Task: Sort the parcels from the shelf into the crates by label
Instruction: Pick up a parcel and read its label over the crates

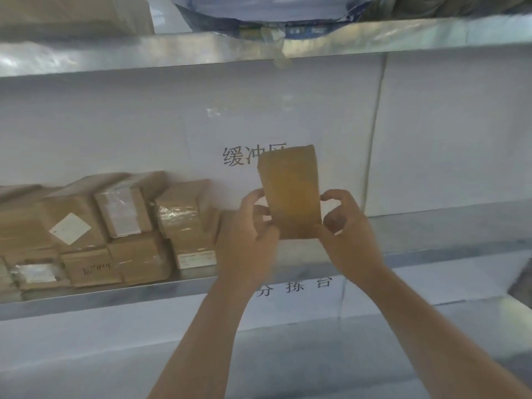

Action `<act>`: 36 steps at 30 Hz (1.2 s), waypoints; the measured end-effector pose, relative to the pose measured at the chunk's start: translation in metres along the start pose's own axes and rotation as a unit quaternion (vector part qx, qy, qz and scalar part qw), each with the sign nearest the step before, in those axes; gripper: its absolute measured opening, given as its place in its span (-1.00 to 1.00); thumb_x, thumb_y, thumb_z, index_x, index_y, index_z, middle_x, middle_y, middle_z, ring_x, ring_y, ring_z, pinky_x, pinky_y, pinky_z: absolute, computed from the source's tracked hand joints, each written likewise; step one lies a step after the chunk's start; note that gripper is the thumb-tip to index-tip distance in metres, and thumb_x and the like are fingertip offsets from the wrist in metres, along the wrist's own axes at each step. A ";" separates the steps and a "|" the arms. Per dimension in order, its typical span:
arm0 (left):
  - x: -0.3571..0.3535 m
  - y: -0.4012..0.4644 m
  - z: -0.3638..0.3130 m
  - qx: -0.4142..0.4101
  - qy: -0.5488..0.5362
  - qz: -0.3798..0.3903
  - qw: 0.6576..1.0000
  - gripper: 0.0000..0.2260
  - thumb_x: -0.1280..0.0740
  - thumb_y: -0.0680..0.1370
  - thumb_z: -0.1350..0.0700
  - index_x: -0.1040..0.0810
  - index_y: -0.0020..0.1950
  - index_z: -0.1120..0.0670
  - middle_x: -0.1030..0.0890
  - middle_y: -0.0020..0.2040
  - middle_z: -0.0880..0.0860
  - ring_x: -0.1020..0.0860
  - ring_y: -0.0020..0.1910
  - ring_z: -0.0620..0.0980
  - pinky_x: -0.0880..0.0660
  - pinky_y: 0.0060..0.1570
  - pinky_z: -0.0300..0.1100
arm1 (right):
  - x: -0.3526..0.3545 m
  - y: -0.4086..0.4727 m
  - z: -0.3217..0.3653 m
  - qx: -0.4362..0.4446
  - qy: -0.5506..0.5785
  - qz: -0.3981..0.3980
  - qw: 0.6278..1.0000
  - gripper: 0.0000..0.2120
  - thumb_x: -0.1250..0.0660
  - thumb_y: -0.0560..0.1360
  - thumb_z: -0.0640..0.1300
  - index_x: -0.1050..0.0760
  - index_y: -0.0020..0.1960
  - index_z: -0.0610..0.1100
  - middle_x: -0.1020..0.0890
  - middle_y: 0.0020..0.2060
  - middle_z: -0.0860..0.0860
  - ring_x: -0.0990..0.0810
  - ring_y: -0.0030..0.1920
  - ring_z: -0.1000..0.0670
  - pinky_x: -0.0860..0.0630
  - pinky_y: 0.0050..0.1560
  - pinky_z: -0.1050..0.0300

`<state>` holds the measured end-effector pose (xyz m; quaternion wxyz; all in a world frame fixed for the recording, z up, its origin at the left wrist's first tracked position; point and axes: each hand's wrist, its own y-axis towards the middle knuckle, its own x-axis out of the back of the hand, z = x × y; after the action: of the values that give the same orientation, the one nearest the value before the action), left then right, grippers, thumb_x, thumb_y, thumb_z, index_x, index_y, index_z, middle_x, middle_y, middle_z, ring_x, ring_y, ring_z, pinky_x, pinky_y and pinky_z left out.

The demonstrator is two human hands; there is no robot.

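Note:
A small brown cardboard parcel (290,191) stands upright in the air in front of the shelf's white back wall, its plain side towards me. My left hand (247,234) grips its lower left edge with curled fingers. My right hand (345,228) pinches its lower right edge between thumb and fingers. No label shows on the side I see. A stack of several brown parcels (115,228), some with white labels or clear tape, lies on the left part of the metal shelf (431,234).
Printed Chinese characters mark the back wall (239,159) and the shelf's front strip (293,286). An upper shelf board (201,50) carries a blue bag (259,18) and a brown box (72,12). No crates are in view.

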<state>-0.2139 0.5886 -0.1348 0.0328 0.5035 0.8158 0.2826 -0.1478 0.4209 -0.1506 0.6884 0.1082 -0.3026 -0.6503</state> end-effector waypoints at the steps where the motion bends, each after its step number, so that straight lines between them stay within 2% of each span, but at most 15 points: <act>1: -0.008 -0.008 -0.003 0.009 -0.052 0.020 0.998 -0.57 -0.25 0.56 0.25 -0.48 0.32 -0.19 -0.64 0.04 -0.20 -0.65 0.10 -0.12 -0.64 0.15 0.10 | 0.013 -0.011 -0.003 -0.005 0.003 -0.003 1.000 -0.49 -0.34 0.54 -0.37 -0.42 0.18 0.24 -0.58 -0.26 -0.04 -0.59 -0.19 0.01 -0.62 -0.16 0.12; 3: -0.026 -0.026 -0.011 0.034 -0.166 0.057 0.984 -0.67 -0.23 0.57 0.26 -0.55 0.20 -0.11 -0.67 0.08 -0.09 -0.67 0.14 0.03 -0.62 0.21 0.09 | 0.042 -0.034 -0.009 -0.019 0.028 -0.011 0.999 -0.46 -0.27 0.56 -0.36 -0.43 0.09 0.35 -0.62 -0.22 -0.05 -0.62 -0.11 -0.08 -0.66 -0.07 -0.16; 7: -0.068 -0.056 -0.016 0.043 -0.230 0.109 0.966 -0.80 -0.20 0.72 0.13 -0.61 0.11 -0.03 -0.71 0.11 0.06 -0.67 0.16 0.12 -0.61 0.21 0.12 | 0.100 -0.079 -0.021 -0.081 0.086 -0.045 0.992 -0.66 -0.18 0.48 -0.11 -0.56 0.00 0.32 -0.70 -0.09 0.08 -0.64 0.02 -0.07 -0.51 -0.04 -0.06; 9: -0.093 -0.070 -0.024 0.039 -0.229 0.161 0.959 -0.79 -0.22 0.67 -0.11 -0.58 0.22 -0.11 -0.69 0.20 0.02 -0.66 0.19 0.00 -0.60 0.22 0.06 | 0.126 -0.099 -0.028 -0.101 0.085 -0.083 0.988 -0.78 -0.16 0.60 0.05 -0.58 0.01 0.26 -0.72 -0.01 0.16 -0.66 0.07 -0.07 -0.52 0.01 -0.09; 11: -0.121 -0.087 -0.034 0.037 -0.223 0.233 0.946 -0.75 -0.28 0.64 -0.24 -0.48 0.30 -0.26 -0.66 0.24 -0.14 -0.65 0.17 -0.19 -0.61 0.14 -0.13 | 0.150 -0.117 -0.033 -0.119 0.066 -0.111 0.984 -0.71 -0.10 0.70 0.26 -0.55 0.09 0.18 -0.69 0.04 0.26 -0.66 0.12 0.00 -0.58 0.08 -0.12; 12: -0.134 -0.096 -0.040 0.033 -0.219 0.262 0.939 -0.76 -0.32 0.66 -0.14 -0.44 0.32 -0.32 -0.64 0.25 -0.23 -0.65 0.13 -0.28 -0.62 0.06 -0.23 | 0.161 -0.125 -0.036 -0.124 0.057 -0.116 0.984 -0.65 -0.09 0.65 0.32 -0.51 0.13 0.14 -0.67 0.04 0.30 -0.66 0.11 0.07 -0.60 0.11 -0.10; 13: -0.148 -0.106 -0.043 0.014 -0.209 0.282 0.936 -0.66 -0.34 0.67 0.02 -0.41 0.34 -0.36 -0.61 0.26 -0.31 -0.64 0.11 -0.31 -0.62 0.02 -0.27 | 0.172 -0.133 -0.040 -0.125 0.050 -0.115 0.984 -0.64 -0.11 0.59 0.33 -0.47 0.17 0.14 -0.66 0.06 0.30 -0.65 0.08 0.15 -0.62 0.09 -0.03; 15: -0.177 -0.125 -0.049 -0.032 -0.177 0.306 0.935 -0.44 -0.30 0.66 0.27 -0.38 0.42 -0.37 -0.55 0.32 -0.38 -0.62 0.18 -0.26 -0.63 0.08 -0.23 | 0.196 -0.149 -0.047 -0.131 0.030 -0.123 0.983 -0.76 -0.23 0.61 0.23 -0.40 0.23 0.20 -0.64 0.15 0.25 -0.65 0.06 0.26 -0.65 -0.04 0.20; 17: -0.207 -0.140 -0.058 -0.049 -0.167 0.315 0.933 -0.38 -0.28 0.65 0.32 -0.33 0.52 -0.31 -0.51 0.38 -0.35 -0.58 0.23 -0.27 -0.63 0.12 -0.21 | 0.223 -0.165 -0.054 -0.142 0.029 -0.148 0.978 -0.77 -0.31 0.66 0.05 -0.37 0.26 0.26 -0.59 0.24 0.25 -0.65 0.03 0.32 -0.61 -0.14 0.36; 20: -0.256 -0.158 -0.072 -0.041 -0.184 0.334 0.923 -0.36 -0.30 0.66 0.34 -0.27 0.58 -0.24 -0.48 0.42 -0.33 -0.53 0.27 -0.36 -0.62 0.00 -0.31 | 0.267 -0.189 -0.064 -0.153 0.039 -0.192 0.969 -0.70 -0.34 0.66 0.00 -0.39 0.30 0.30 -0.59 0.26 0.28 -0.70 0.03 0.23 -0.67 -0.12 0.24; 24: -0.329 -0.192 -0.095 -0.053 -0.193 0.372 0.906 -0.35 -0.33 0.65 0.31 -0.24 0.56 -0.28 -0.50 0.31 -0.49 -0.52 0.29 -0.37 -0.61 -0.01 -0.33 | 0.339 -0.219 -0.083 -0.158 0.006 -0.225 0.961 -0.61 -0.36 0.66 -0.06 -0.41 0.30 0.39 -0.62 0.23 0.32 -0.71 0.09 0.05 -0.72 -0.03 0.00; 27: -0.384 -0.222 -0.116 -0.041 -0.206 0.408 0.889 -0.36 -0.36 0.64 0.23 -0.22 0.59 -0.26 -0.49 0.28 -0.53 -0.54 0.30 -0.33 -0.64 0.00 -0.24 | 0.396 -0.242 -0.098 -0.161 -0.034 -0.233 0.958 -0.54 -0.35 0.67 -0.10 -0.34 0.36 0.40 -0.56 0.18 0.51 -0.69 0.10 0.18 -0.70 0.01 0.09; 30: -0.430 -0.247 -0.148 -0.044 -0.211 0.423 0.880 -0.37 -0.37 0.55 0.04 -0.21 0.54 -0.31 -0.49 0.20 -0.60 -0.54 0.23 -0.43 -0.61 -0.04 -0.32 | 0.447 -0.258 -0.109 -0.173 -0.037 -0.246 0.953 -0.50 -0.34 0.67 -0.09 -0.26 0.30 0.49 -0.52 0.09 0.64 -0.69 0.07 0.24 -0.69 -0.08 0.19; 33: -0.473 -0.261 -0.173 -0.038 -0.205 0.436 0.876 -0.40 -0.38 0.59 0.09 -0.22 0.44 -0.43 -0.51 0.16 -0.58 -0.57 0.19 -0.40 -0.59 -0.09 -0.36 | 0.490 -0.267 -0.116 -0.179 -0.040 -0.276 0.944 -0.48 -0.34 0.67 -0.07 -0.24 0.29 0.54 -0.54 0.12 0.58 -0.72 0.03 0.19 -0.69 -0.10 0.18; 36: -0.511 -0.268 -0.189 -0.049 -0.190 0.453 0.870 -0.38 -0.38 0.59 0.07 -0.20 0.46 -0.48 -0.46 0.33 -0.45 -0.52 0.30 -0.27 -0.66 0.08 -0.21 | 0.526 -0.274 -0.124 -0.187 -0.053 -0.304 0.932 -0.49 -0.35 0.66 -0.07 -0.28 0.41 0.44 -0.58 0.21 0.43 -0.72 0.03 0.19 -0.70 -0.12 0.19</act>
<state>-0.2426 -0.0106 -0.2271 0.0807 0.8594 0.4613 0.2051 -0.3212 -0.1509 -0.2524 0.4480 0.0294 -0.1641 -0.8784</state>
